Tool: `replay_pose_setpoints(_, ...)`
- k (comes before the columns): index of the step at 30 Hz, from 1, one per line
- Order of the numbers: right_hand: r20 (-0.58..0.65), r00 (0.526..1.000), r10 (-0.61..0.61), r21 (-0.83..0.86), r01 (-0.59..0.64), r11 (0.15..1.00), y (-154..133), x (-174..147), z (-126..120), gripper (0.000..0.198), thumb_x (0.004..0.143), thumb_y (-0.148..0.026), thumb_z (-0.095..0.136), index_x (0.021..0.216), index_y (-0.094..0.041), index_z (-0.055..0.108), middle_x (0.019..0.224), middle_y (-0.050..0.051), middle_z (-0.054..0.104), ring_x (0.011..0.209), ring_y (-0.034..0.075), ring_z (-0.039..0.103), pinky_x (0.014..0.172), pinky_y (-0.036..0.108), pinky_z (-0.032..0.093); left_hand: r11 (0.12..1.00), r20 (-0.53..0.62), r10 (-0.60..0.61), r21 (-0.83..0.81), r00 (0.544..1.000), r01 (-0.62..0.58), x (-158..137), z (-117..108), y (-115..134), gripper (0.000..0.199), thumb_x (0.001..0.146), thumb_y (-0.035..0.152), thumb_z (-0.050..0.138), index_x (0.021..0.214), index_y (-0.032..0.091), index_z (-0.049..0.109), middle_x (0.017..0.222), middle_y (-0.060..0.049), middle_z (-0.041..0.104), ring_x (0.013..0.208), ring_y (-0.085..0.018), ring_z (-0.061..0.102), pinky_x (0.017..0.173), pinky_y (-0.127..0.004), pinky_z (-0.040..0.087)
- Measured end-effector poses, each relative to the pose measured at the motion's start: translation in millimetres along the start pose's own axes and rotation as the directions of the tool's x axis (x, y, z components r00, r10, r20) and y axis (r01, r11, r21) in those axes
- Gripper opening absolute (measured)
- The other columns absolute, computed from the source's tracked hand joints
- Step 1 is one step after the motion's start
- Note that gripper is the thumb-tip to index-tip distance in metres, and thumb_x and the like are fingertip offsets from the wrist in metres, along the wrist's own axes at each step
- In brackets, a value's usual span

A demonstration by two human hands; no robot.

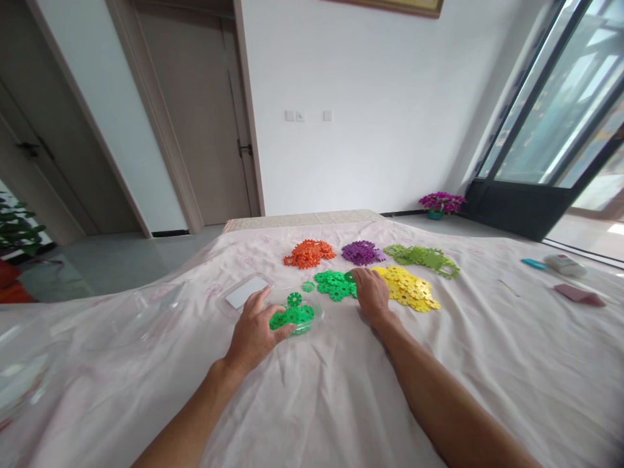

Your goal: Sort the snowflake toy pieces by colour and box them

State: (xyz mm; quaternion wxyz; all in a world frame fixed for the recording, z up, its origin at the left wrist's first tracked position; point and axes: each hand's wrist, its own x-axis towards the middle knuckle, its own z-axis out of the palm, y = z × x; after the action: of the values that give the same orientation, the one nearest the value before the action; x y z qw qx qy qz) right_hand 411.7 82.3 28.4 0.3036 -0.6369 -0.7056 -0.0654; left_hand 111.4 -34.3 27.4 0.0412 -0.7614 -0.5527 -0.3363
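Observation:
My left hand is at the left end of a clear plastic box, its thumb over the front rim and its index finger curled at the side. Green snowflake discs lie in the box, and one disc stands up at the back. My right hand pinches a green snowflake disc above the right end of a green disc pile. A yellow disc pile sits just right of that hand. One loose green disc lies behind the box.
Orange, purple and lime discs are heaped farther back on the pink tablecloth. A clear lid lies left of the box. More clear containers stand at left. Pink cloth and a blue-handled item lie at right.

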Motion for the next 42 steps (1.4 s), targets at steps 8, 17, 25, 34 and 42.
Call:
replay_pose_setpoints(8, -0.119, 0.97, -0.211, 0.479, 0.242, 0.844, -58, -17, 2, 0.025, 0.098, -0.035, 0.05, 0.101, -0.024, 0.072, 0.101, 0.003, 0.075, 0.095, 0.02, 0.066, 0.088, 0.03, 0.046, 1.0, 0.007, -0.007, 0.008, 1.0, 0.007, 1, -3, 4, 0.035, 0.081, 0.053, 0.069, 0.098, 0.023, 0.077, 0.142, -0.014, 0.053, 0.134, -0.035, 0.045, 0.112, -0.054, 0.04)
replay_pose_setpoints(17, -0.033, 0.967, -0.252, 0.488, 0.236, 0.84, -62, -20, -2, 0.022, 0.097, -0.029, 0.051, 0.102, -0.024, 0.072, 0.104, 0.004, 0.073, 0.098, 0.018, 0.066, 0.088, 0.028, 0.048, 1.0, 0.026, -0.009, 0.019, 1.0, 0.008, 1, -1, 1, 0.036, 0.083, 0.054, 0.067, 0.1, 0.023, 0.076, 0.144, -0.014, 0.05, 0.136, -0.035, 0.043, 0.113, -0.054, 0.039)
replay_pose_setpoints(25, 0.277, 0.96, 0.041, 0.03, -0.051, 0.998, 7, 8, -6, 0.048, 0.083, -0.028, 0.061, 0.131, -0.023, 0.064, 0.124, 0.009, 0.069, 0.118, 0.029, 0.058, 0.094, 0.035, 0.044, 0.999, 0.007, 0.026, 0.029, 1.0, -0.026, 0, 0, -1, 0.037, 0.083, 0.055, 0.066, 0.1, 0.024, 0.075, 0.143, -0.014, 0.051, 0.134, -0.034, 0.044, 0.112, -0.054, 0.04)
replay_pose_setpoints(34, 0.411, 0.908, 0.073, -0.053, -0.056, 0.997, 23, 14, -9, 0.056, 0.079, -0.03, 0.069, 0.134, -0.025, 0.061, 0.125, 0.01, 0.068, 0.115, 0.027, 0.06, 0.085, 0.03, 0.044, 1.0, -0.003, 0.022, 0.011, 1.0, -0.022, 0, -1, 1, 0.034, 0.082, 0.054, 0.068, 0.099, 0.025, 0.075, 0.141, -0.012, 0.052, 0.133, -0.033, 0.045, 0.112, -0.053, 0.041)
replay_pose_setpoints(42, 0.399, 0.909, 0.12, -0.125, -0.076, 0.989, 24, 15, -11, 0.044, 0.079, -0.04, 0.073, 0.12, -0.025, 0.07, 0.116, 0.009, 0.067, 0.108, 0.025, 0.062, 0.075, 0.029, 0.041, 1.0, 0.016, 0.012, 0.016, 1.0, -0.012, 1, -2, 1, 0.036, 0.083, 0.055, 0.067, 0.1, 0.024, 0.075, 0.142, -0.013, 0.051, 0.134, -0.033, 0.044, 0.112, -0.053, 0.04)
